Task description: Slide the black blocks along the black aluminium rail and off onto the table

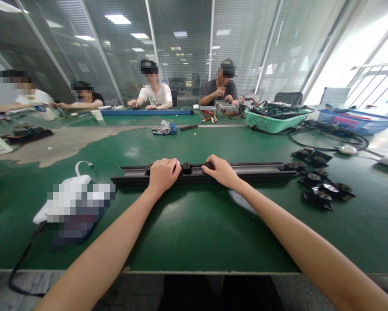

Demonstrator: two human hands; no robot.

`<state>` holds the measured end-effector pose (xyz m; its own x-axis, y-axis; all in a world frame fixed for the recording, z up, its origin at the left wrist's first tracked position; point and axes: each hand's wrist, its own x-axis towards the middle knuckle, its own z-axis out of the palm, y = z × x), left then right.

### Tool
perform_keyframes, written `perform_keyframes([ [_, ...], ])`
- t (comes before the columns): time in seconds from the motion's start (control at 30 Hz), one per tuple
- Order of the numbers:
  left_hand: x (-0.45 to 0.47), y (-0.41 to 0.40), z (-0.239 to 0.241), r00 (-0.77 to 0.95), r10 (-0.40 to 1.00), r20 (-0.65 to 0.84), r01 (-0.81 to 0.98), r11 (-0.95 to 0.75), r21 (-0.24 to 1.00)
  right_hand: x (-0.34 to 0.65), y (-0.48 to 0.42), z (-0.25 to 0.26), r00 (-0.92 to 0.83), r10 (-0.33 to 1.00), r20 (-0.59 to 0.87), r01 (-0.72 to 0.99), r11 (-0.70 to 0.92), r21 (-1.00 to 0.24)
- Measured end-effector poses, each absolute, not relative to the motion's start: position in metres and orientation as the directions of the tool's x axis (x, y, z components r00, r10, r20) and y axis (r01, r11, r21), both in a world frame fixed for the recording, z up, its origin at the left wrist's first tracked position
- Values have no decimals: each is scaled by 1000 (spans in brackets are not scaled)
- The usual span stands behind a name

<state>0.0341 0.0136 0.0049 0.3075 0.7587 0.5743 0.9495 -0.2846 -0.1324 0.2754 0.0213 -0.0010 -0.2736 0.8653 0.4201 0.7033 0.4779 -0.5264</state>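
Observation:
A long black channel-shaped rail (pixel 258 170) lies crosswise on the green table in front of me. My left hand (pixel 163 175) is closed over its left half, gripping the rail with fingers curled over the far side. In the channel between my hands sits a small round black socket-like piece (pixel 186 168). Another dark piece shows partly beside my left hand. My right hand (pixel 220 172) pinches a similar black socket-like piece (pixel 209 165) at the channel, between thumb and fingers. Several black pieces with flat plates (pixel 318 198) lie loose off the rail's right end.
A white pouch-like item (pixel 67 194), partly blurred, and a cable lie at left. Beyond are a crumpled glove (pixel 164 128), a green basket (pixel 274 121) of cables, a blue basket (pixel 355 121) and a blue bar (pixel 148 112). Several people sit across the table.

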Motion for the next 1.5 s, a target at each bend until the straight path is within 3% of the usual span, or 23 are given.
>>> perform_keyframes([
  [1.0, 34, 13, 5, 300, 765, 570, 952, -277, -129, 279, 23, -4, -216, 849, 482, 701, 478, -529],
  [1.1, 34, 13, 5, 299, 765, 570, 952, -282, -121, 280, 21, -2, -232, 846, 481, 743, 473, -474],
  [1.27, 33, 14, 5, 293, 768, 569, 953, -282, -110, 284, 15, 6, -360, 808, 466, 819, 513, -257],
  [1.5, 32, 15, 2, 302, 758, 578, 950, -287, -120, 286, 13, 11, -441, 776, 450, 834, 540, -113],
])
